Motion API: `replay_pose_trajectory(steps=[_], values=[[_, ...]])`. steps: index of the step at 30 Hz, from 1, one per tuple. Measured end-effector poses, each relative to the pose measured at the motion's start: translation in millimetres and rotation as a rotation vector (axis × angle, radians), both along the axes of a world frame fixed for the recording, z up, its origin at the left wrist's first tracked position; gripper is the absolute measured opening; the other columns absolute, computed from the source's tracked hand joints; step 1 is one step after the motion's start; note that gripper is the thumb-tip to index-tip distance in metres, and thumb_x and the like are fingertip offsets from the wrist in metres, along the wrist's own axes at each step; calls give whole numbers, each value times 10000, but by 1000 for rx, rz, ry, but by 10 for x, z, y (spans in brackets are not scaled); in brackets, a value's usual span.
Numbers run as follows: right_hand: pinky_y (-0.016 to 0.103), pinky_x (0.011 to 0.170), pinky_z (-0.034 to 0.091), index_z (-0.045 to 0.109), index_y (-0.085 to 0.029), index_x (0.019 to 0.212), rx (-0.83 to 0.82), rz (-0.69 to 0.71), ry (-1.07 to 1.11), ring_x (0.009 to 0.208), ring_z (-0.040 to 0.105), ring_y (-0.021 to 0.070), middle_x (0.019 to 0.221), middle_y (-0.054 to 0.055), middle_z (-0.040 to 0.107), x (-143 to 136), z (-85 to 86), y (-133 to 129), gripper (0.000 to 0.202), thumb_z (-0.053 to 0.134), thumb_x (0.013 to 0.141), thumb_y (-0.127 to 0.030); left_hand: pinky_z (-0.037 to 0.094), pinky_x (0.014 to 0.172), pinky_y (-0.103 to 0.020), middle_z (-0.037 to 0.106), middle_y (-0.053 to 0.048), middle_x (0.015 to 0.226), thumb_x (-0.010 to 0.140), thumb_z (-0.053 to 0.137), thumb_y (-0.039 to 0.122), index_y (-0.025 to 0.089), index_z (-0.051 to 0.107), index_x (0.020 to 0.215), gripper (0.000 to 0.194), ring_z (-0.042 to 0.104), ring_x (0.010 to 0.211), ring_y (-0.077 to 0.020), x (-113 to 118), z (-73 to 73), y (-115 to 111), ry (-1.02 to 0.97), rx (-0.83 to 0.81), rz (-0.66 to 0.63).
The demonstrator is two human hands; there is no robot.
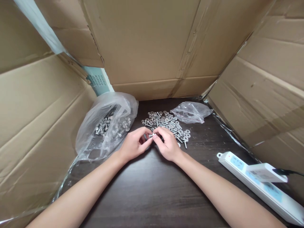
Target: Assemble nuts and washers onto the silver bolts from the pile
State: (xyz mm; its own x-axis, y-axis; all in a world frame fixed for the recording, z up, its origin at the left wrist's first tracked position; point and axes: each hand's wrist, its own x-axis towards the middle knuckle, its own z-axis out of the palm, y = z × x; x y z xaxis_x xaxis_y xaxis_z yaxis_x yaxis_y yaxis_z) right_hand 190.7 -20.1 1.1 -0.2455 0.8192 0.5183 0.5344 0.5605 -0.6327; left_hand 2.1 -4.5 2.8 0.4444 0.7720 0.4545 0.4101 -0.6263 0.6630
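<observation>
Between the fingertips of both hands is a small silvery bolt point(150, 136), held just above the dark tabletop. My left hand point(137, 142) pinches its left end, thumb and forefinger closed together. From the other side, my right hand point(167, 143) grips the right end between thumb and fingers. The fingers cover much of the bolt, and I cannot make out whether a nut or washer sits on it. Right behind my hands spreads a loose pile of bolts, nuts and washers point(174, 126).
A clear plastic bag point(83, 136) with many metal fasteners lies at left. Another crumpled plastic bag point(191, 111) lies behind the pile. At right stands a white power strip point(251, 182) with a plugged-in adapter point(261, 172). Cardboard walls point(147, 41) enclose the table point(142, 196).
</observation>
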Motion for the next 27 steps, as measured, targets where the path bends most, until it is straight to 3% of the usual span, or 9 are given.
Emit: replay_pose_trajectory(steps=[27], values=[[347, 757, 445, 551, -227, 885, 2, -6, 39, 801, 603, 206, 848, 35, 650, -8, -5, 1, 99, 489, 959, -202, 479, 584, -169, 653, 20, 819, 963, 663, 255, 186, 649, 1024, 94, 599, 641, -78, 2, -31, 15, -29, 37, -10]])
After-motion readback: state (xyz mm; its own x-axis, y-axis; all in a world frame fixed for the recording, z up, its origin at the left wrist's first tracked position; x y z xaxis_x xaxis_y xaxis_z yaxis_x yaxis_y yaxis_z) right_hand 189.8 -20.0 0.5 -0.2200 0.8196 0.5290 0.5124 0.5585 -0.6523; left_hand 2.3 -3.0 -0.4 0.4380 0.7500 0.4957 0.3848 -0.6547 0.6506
